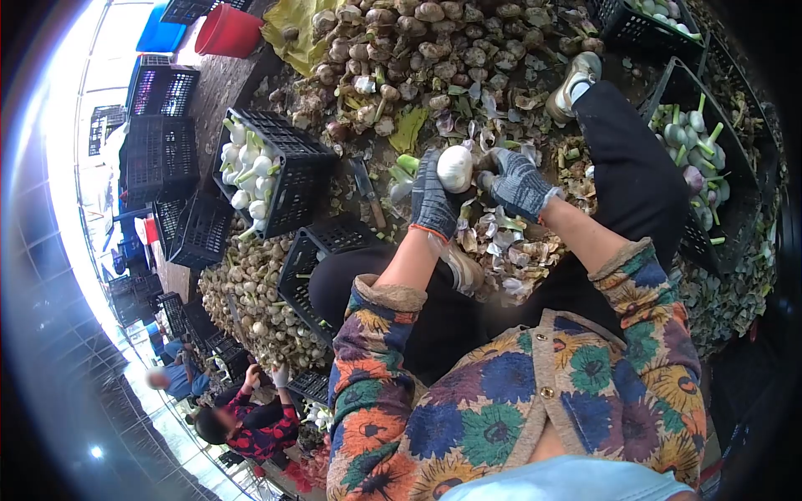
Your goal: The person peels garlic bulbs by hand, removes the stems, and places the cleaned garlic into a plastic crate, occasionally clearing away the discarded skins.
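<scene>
Garlic bulb [455,168]: white, skin largely clean, held in the air between both gloved hands above the person's lap and a heap of loose peel [501,246].

Left hand [434,203]: fingers closed around the bulb's left and underside, carrying it. Right hand [518,185]: fingers curled in, tips pressed to the bulb's right side. Whether they pinch a strip of skin cannot be told.

Handling, as judged: the bulb is light and firm, and its round body fits one palm. The papery outer skin is brittle and will tear or slide off under a pinch, so the secure hold is across the full body, not by skin or stalk end. Hard squeezing could split the cloves apart. The knit gloves should give fair grip.

Surroundings: a knife [368,194] lies on the ground just left of the hands. A black crate [292,179] of white bulbs stands further left, a second crate [672,96] to the right. A large pile of unpeeled garlic [418,50] lies beyond. Another person [251,417] works well apart, lower left.
</scene>
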A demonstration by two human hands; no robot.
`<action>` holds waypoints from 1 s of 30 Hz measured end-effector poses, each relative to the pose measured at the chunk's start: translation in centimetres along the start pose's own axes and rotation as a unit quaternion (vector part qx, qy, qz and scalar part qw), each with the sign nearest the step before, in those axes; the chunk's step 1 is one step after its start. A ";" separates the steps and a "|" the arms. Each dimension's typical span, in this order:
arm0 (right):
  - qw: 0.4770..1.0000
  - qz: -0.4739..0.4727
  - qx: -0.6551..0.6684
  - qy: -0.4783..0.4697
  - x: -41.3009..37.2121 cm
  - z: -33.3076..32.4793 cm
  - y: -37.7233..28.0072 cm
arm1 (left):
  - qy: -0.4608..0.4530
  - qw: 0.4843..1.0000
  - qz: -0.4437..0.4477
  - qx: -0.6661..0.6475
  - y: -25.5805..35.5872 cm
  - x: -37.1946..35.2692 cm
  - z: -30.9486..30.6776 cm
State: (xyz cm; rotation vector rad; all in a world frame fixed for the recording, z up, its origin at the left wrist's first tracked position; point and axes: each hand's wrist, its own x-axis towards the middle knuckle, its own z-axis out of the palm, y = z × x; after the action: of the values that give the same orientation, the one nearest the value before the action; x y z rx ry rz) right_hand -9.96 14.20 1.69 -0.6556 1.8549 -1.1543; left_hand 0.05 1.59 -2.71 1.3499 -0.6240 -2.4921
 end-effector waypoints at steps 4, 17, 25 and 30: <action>0.862 0.263 0.423 -0.091 0.5 -0.3 0.7 | -0.024 0.999 0.037 -0.008 1.8 -2.9 2.6; 0.917 0.194 0.344 -0.054 -0.8 -2.1 -1.9 | -0.022 0.997 0.028 0.062 1.4 -3.4 1.8; 0.872 0.110 0.450 -0.156 -1.5 0.6 -0.3 | -0.113 0.904 0.233 0.340 -0.5 -1.6 0.2; 0.869 0.057 0.490 0.024 -2.4 -5.5 -2.2 | -0.091 0.941 0.218 0.241 -0.1 -2.5 2.6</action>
State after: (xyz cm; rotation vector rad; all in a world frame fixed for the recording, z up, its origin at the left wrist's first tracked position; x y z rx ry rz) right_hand -13.48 17.63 5.82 0.0747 1.0691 -1.8017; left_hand -0.76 3.32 0.31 0.9653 -1.4732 -2.1818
